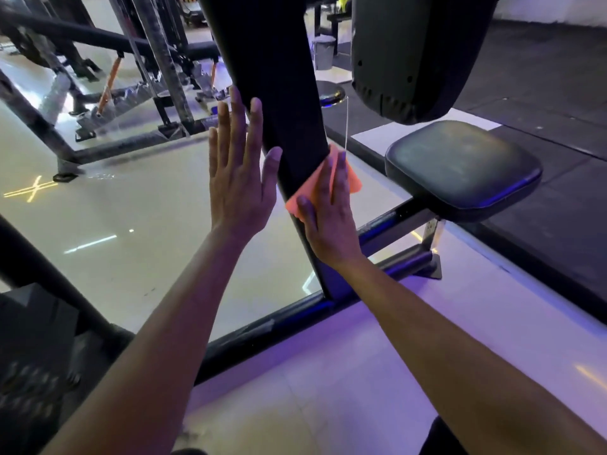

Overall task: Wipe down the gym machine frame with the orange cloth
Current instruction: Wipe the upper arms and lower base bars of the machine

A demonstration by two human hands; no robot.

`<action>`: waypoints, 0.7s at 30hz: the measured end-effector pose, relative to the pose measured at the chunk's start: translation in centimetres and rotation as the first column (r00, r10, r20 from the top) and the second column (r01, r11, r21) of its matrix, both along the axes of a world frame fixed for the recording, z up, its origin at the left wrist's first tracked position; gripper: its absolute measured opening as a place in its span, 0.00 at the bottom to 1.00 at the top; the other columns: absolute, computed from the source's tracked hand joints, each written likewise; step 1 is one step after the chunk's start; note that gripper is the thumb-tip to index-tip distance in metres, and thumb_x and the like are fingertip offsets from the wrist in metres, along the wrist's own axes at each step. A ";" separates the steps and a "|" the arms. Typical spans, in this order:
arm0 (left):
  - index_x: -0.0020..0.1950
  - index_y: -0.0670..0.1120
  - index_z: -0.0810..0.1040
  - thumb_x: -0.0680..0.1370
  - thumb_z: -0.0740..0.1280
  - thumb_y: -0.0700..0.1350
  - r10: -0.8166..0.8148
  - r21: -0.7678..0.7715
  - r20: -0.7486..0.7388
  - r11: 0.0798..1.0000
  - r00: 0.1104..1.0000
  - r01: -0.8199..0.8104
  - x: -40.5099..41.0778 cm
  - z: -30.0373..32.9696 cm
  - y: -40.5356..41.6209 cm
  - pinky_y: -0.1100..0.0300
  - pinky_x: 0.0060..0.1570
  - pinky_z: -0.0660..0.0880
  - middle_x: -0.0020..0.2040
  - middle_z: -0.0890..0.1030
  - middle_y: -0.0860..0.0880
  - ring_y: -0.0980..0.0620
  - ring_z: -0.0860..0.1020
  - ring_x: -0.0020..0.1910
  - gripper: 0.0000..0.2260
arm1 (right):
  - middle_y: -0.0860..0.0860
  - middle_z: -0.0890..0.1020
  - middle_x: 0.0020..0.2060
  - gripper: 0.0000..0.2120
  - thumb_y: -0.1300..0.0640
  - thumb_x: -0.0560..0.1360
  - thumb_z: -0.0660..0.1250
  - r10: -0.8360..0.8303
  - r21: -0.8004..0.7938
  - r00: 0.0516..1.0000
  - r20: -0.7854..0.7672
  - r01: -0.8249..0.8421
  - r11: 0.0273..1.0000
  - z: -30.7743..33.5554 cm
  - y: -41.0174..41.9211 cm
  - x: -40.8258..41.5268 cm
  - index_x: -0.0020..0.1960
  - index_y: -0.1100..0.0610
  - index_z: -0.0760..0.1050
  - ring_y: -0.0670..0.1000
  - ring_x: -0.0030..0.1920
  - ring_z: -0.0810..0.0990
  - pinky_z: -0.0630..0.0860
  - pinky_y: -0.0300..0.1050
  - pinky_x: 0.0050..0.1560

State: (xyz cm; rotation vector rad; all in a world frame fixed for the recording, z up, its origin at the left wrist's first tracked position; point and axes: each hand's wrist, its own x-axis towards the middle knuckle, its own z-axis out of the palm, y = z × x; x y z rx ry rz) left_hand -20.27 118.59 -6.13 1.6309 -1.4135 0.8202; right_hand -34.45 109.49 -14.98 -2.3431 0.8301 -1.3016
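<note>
**Cloth flat against the slanted post**

I am looking down at a glossy pale floor (124,257) that is reflecting light streaks. Across it the black machine frame (272,93) is rising as a broad slanted post from a low base rail (262,333). To the right of the post a dark padded seat (463,169) is sitting on its bracket, with a back pad (414,50) hanging above it. Further racks are standing at upper left.

My left hand (239,178) is spreading wide, fingers straight, palm lying along the post's left edge and holding nothing. My right hand (328,221) is pressing flat, fingers extended, on the orange cloth (353,182), pinning it against the post's right side, just above the rail junction.
</note>
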 end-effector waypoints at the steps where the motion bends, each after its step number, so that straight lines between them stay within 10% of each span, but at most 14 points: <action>1: 0.88 0.39 0.55 0.91 0.60 0.48 -0.001 0.000 -0.028 1.000 1.000 0.001 -0.4 -0.7 -0.2 0.37 0.85 0.54 0.87 0.55 0.34 0.35 0.53 0.87 0.28 | 0.61 0.40 0.89 0.39 0.46 0.90 0.59 -0.008 -0.011 1.000 0.013 0.008 1.000 0.2 -0.1 0.5 0.90 0.60 0.42 0.61 0.89 0.38 0.51 0.63 0.88; 8: 0.87 0.38 0.57 0.91 0.59 0.50 0.073 -0.002 -0.014 0.997 0.997 -0.073 -0.8 -3.2 -0.8 0.40 0.86 0.51 0.86 0.57 0.33 0.32 0.54 0.86 0.28 | 0.52 0.38 0.89 0.40 0.41 0.90 0.57 0.014 0.120 0.992 -0.125 0.002 0.993 -8.7 -1.0 -3.4 0.88 0.43 0.31 0.62 0.89 0.43 0.63 0.74 0.82; 14: 0.86 0.42 0.63 0.91 0.59 0.49 0.157 0.016 0.132 0.987 0.979 -0.160 -1.4 -5.4 -1.4 0.35 0.84 0.55 0.84 0.61 0.30 0.30 0.58 0.85 0.24 | 0.59 0.40 0.89 0.39 0.47 0.90 0.63 0.013 0.014 1.000 -0.007 -0.013 1.000 -5.4 -0.9 -0.6 0.89 0.63 0.45 0.64 0.89 0.42 0.62 0.72 0.83; 21: 0.85 0.42 0.65 0.91 0.59 0.50 0.239 -0.015 0.221 0.970 0.946 -0.242 -0.8 -5.3 -1.8 0.31 0.83 0.56 0.83 0.64 0.29 0.30 0.62 0.84 0.24 | 0.51 0.35 0.89 0.41 0.43 0.91 0.58 0.001 0.198 0.994 -0.111 0.021 0.980 -10.3 -0.4 -2.8 0.89 0.52 0.34 0.58 0.89 0.37 0.64 0.74 0.81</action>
